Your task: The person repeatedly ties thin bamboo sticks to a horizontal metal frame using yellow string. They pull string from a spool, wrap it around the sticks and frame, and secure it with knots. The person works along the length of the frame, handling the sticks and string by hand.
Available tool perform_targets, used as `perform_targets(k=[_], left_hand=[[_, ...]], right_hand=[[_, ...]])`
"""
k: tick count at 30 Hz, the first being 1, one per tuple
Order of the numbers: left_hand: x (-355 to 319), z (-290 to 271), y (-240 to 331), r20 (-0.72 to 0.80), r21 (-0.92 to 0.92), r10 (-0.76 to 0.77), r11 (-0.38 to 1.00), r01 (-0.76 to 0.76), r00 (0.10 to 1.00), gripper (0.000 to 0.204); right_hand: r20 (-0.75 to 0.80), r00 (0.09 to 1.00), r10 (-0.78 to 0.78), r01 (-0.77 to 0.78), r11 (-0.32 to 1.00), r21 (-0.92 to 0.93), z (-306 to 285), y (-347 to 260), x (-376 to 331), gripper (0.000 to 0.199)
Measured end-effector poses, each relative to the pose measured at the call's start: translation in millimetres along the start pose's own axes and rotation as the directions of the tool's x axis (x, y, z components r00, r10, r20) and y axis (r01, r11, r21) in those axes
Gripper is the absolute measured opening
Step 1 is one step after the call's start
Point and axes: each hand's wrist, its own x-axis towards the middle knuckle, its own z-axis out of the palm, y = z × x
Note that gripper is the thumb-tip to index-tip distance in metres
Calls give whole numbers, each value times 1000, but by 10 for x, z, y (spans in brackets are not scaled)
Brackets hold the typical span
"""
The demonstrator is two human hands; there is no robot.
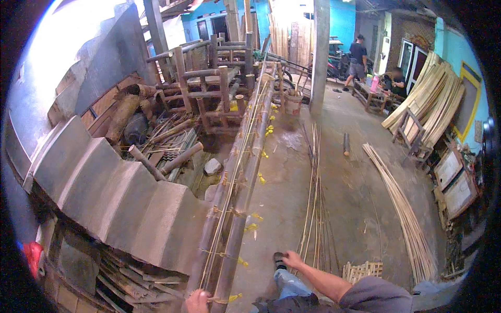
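Note:
Two long dark bamboo poles [236, 229] run side by side away from me, with thin pale strips [216, 237] lying along them. Yellow ties [252, 227] hang at intervals from their right side. At the near end, my left hand [197, 301] is closed beside the poles, close to a yellow tie [233, 298]; whatever its fingers hold is hidden. My right arm reaches in from the lower right. That right hand [292, 259] has its fingers curled in front of my dark sandal [279, 260], and I cannot make out anything in them.
Thin rods [314, 208] and a bundle of pale bamboo strips [399, 203] lie on the floor to the right. Left stands a stepped concrete structure [115, 193]. Beyond are a bamboo frame [224, 86], a bucket [293, 101], a pillar [320, 57] and two people [358, 57].

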Motion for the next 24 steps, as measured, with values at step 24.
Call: perform_targets(k=[24], left_hand=[[1058,-380,635,-413,142,-492,796,588,766,43]], right_hand=[[-130,992,-4,11,999,50,-1140,1452,1450,31]])
